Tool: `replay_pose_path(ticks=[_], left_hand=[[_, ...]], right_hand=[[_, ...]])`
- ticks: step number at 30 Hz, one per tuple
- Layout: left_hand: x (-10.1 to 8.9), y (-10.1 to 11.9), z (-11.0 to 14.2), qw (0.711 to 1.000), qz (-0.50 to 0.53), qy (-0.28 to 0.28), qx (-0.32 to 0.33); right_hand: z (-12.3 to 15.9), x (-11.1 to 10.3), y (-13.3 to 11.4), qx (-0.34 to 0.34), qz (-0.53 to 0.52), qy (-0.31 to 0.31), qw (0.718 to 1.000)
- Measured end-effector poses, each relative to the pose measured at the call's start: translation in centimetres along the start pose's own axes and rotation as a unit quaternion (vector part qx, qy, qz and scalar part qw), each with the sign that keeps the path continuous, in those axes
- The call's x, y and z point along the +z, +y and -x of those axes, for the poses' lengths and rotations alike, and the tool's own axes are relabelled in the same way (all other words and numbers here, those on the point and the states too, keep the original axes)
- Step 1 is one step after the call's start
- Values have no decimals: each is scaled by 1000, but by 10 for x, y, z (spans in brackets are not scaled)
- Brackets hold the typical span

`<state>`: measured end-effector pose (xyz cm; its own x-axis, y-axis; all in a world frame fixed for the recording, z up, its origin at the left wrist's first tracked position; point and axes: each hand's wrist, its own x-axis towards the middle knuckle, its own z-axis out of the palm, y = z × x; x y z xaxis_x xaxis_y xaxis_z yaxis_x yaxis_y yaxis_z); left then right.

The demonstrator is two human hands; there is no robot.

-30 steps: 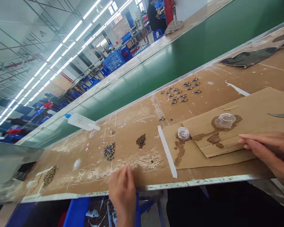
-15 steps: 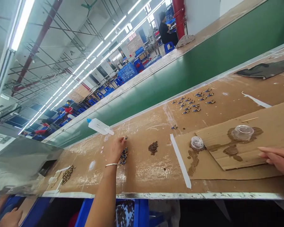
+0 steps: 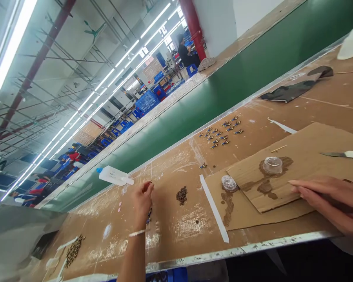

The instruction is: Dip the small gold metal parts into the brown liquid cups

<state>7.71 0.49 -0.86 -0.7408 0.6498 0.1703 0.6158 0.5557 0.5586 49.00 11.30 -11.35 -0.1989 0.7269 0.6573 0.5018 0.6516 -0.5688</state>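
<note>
Left hand: has lifted slightly since earlier, fingers pinched together over blue-gold pins pile on brown taped surface. Right hand: flat, open, empty, pressing corrugated cardboard sheet.

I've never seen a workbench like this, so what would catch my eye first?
Probably the long green conveyor belt along the bench's far edge, then the neat rows of small blue-and-gold pieces beside it. Nearer, the left hand reaches over a blue pile, and the right hand rests on stained cardboard.
</note>
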Motion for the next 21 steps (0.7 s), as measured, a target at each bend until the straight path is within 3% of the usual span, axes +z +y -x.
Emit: replay_pose_path(ticks=[6,9,15,21], left_hand=[[5,54,62,982,180,-45,46],[10,88,81,971,221,-85,25],[27,146,91,975,157,-154,29],[54,201,97,979,89,-164,79]], right_hand=[[-18,-9,-14,-137,-25,31,990],[-22,-11,-19,-116,-73,42,990],[-26,-10,-15,-99,-141,71,983],[-28,-16,-11,-100,-163,98,977]])
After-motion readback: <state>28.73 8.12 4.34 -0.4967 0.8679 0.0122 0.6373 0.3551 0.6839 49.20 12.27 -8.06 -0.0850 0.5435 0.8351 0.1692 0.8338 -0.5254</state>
